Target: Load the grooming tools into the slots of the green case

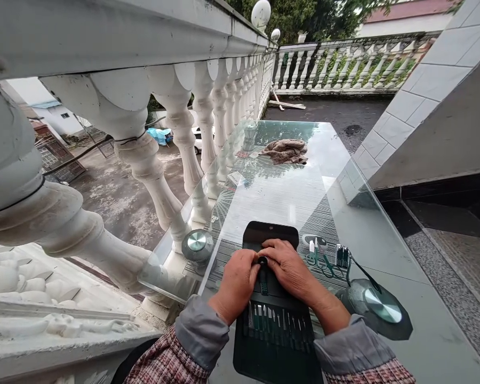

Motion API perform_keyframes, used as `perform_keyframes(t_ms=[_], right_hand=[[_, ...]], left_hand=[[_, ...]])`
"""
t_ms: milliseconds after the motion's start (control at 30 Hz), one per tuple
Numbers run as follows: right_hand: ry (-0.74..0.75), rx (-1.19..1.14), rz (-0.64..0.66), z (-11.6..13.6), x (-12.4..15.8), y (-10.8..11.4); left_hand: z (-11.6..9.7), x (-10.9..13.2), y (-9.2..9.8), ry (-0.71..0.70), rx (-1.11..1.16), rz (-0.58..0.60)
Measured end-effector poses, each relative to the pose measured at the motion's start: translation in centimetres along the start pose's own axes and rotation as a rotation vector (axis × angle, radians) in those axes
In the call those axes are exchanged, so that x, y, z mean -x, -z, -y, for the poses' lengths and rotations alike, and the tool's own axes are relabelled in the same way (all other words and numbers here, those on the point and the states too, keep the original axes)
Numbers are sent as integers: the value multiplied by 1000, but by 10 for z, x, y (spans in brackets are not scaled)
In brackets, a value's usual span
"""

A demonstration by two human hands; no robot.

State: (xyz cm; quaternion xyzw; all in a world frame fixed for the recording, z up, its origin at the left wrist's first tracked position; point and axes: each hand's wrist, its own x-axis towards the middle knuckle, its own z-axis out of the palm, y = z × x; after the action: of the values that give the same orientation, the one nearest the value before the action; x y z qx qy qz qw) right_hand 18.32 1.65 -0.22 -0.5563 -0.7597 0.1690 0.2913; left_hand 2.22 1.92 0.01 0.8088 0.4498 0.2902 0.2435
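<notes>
A dark folding manicure case (278, 357) lies unfolded on the glass table, with a row of slim metal tools (278, 320) tucked in its lower half. Over the middle of the case, my left hand (238, 280) is closed, thumb and fingers pinched at a small black tool (263, 274) with a round top end and a ridged lower end. From the other side my right hand (290, 269) curls its fingers against the same tool. My fingers hide part of it, so its exact kind is unclear. The case's top flap (271, 229) with a snap shows beyond my hands.
Right of the case lie green-handled scissors (330, 266) and a metal clipper-like item (343, 256) with a dark strap. A crumpled brown cloth (286, 151) rests on the far glass tabletop (384, 250). A white balustrade (160, 176) runs along the left; a tiled wall stands right.
</notes>
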Motion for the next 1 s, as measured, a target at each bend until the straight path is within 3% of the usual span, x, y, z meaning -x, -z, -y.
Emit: perform_keyframes(t_ms=[467,733,900,1000], right_hand=[[10,-1,-45,0,5,-2],[27,40,-70,4,7,-3],[31,23,-221,15,13,3],[-26,-22,-368,10,19,23]], left_hand=[[3,3,-2,2,4,-35],[4,2,-1,-82,-9,-61],[5,0,0,-122,10,-63],[4,0,3,-129,29,-48]])
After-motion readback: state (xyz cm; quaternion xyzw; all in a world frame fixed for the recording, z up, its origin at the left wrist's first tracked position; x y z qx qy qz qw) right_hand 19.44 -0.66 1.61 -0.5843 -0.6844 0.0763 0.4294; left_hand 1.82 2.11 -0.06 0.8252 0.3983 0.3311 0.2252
